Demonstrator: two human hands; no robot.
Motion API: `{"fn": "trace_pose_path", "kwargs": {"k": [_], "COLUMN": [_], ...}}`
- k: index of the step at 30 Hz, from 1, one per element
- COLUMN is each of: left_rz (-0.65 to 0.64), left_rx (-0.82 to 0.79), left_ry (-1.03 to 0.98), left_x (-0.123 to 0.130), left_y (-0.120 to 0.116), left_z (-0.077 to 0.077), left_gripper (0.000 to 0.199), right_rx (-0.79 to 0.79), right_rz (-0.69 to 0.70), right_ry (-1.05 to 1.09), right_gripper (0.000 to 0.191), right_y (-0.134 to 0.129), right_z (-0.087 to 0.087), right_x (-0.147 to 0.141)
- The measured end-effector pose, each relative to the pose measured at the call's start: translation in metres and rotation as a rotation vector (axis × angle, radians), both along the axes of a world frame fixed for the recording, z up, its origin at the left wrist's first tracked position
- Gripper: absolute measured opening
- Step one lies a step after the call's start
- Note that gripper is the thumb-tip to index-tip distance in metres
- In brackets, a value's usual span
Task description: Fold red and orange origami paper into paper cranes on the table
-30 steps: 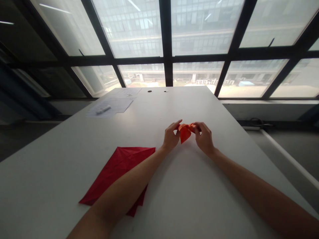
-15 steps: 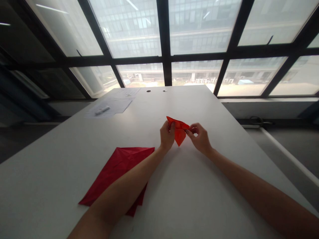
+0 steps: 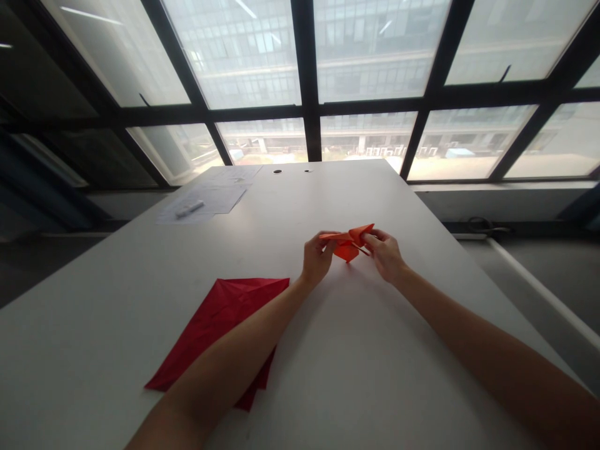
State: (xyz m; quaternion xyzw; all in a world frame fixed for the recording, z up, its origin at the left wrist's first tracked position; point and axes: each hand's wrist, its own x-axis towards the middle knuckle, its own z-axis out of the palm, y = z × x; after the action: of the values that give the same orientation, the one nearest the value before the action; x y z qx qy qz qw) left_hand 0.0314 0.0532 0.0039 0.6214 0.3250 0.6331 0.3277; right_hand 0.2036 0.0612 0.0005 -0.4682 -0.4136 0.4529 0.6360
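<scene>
A small folded orange-red paper piece is held just above the white table, its lower tip pointing down. My left hand pinches its left end between thumb and fingers. At its right end, my right hand grips a raised, pointed flap. Larger dark red folded paper lies flat on the table to the left, partly hidden under my left forearm.
The white table stretches toward large framed windows. White sheets lie at the far left, with a blurred light-coloured object on them. Two small round holes are near the far edge.
The orange-red paper has been turned and flattened, with its right end now raised and its left end lower. Both hands have shifted slightly, the right one a little to the right.
</scene>
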Motion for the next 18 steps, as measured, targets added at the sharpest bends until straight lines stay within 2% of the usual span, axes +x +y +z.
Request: {"fn": "trace_pose_path", "kwargs": {"k": [2,4,6,7,12,14,18], "left_rz": [0.032,0.126,0.198,0.195,-0.066,-0.128,-0.307], "left_rx": [-0.003,-0.021,-0.072,-0.115,-0.434,-0.513,-0.579], "left_ry": [-0.010,-0.048,-0.119,-0.171,-0.487,-0.561,-0.579], "left_x": [0.000,0.001,0.002,0.003,0.004,0.002,0.002], "left_y": [0.001,0.003,0.005,0.006,0.010,0.011,0.008], "left_z": [-0.001,-0.002,-0.002,-0.002,-0.003,-0.002,0.002], "left_gripper": [0.022,0.026,0.032,0.034,0.029,0.027,0.036], "right_rx": [0.053,0.149,0.267,0.324,0.555,0.609,0.565], "right_rz": [-0.066,-0.113,-0.137,-0.150,-0.236,-0.244,-0.322], "right_ry": [-0.009,-0.057,-0.126,-0.158,-0.310,-0.365,-0.358], "right_gripper": [0.021,0.019,0.018,0.018,0.013,0.010,0.011], "right_y": [0.002,0.001,-0.003,-0.006,-0.021,-0.024,-0.020], "right_z": [0.003,0.007,0.013,0.016,0.023,0.022,0.019], "right_x": [0.002,0.003,0.001,-0.001,-0.008,-0.010,-0.008]}}
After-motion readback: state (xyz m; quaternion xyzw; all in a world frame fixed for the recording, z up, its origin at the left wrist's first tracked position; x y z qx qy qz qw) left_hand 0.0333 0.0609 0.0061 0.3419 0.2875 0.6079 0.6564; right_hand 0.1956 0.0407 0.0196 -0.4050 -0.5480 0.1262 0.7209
